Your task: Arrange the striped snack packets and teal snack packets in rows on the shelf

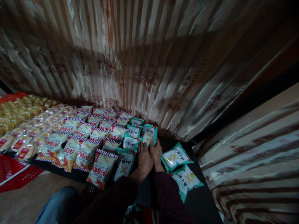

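Observation:
A teal-and-white snack bag point(149, 133) stands at the right end of the back rows, its lower edge at my fingertips. My right hand point(155, 151) has its thumb over the lower front of this bag and its fingers along the right side. Beside it, my left hand point(145, 159) reaches forward with fingers stretched out, between that bag and a column of teal bags. In this column are a teal bag point(130, 142) by my left fingertips and a nearer teal bag point(124, 164) left of my wrist. The fingers partly hide the bags' lower edges.
Right of my arms, loose teal bags point(177, 156) lie on the black table point(201, 199). Rows of red-and-blue-edged snack bags point(87, 152) extend left, then round packaged snacks point(25, 149) and yellow packets point(14, 112). A striped curtain point(144, 56) hangs behind; a red basket point(14, 174) stands lower left.

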Available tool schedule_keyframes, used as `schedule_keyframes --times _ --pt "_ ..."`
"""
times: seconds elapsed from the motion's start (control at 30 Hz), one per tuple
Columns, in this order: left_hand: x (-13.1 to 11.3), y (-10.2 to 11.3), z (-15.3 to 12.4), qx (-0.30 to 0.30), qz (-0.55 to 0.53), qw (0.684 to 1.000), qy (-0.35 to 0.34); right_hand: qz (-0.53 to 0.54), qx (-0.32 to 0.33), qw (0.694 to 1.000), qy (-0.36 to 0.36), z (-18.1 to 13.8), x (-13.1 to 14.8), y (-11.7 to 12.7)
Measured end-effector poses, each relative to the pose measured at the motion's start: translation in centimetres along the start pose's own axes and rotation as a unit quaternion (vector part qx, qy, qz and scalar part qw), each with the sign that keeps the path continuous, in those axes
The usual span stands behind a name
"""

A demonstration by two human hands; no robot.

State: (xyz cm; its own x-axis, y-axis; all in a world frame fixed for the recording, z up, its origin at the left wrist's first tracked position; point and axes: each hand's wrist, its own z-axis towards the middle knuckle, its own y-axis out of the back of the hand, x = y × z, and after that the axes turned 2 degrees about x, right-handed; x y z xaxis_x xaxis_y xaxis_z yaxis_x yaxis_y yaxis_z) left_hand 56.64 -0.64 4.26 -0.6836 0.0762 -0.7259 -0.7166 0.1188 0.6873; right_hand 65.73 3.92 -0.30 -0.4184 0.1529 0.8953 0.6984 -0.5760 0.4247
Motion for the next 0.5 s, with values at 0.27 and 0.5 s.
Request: schedule_keyframes --times 0.27,0.5 --pt "0.82 -0.39 0.25 0.001 -0.024 1.0 0.002 -0.066 -0.026 0.996 0.056 0.26 0.44 -0.5" --pt "0.82 -0.55 0.19 0.0 0.002 1.0 -0.007 -0.106 -0.029 0.986 0.125 0.59 -0.4 -0.74"
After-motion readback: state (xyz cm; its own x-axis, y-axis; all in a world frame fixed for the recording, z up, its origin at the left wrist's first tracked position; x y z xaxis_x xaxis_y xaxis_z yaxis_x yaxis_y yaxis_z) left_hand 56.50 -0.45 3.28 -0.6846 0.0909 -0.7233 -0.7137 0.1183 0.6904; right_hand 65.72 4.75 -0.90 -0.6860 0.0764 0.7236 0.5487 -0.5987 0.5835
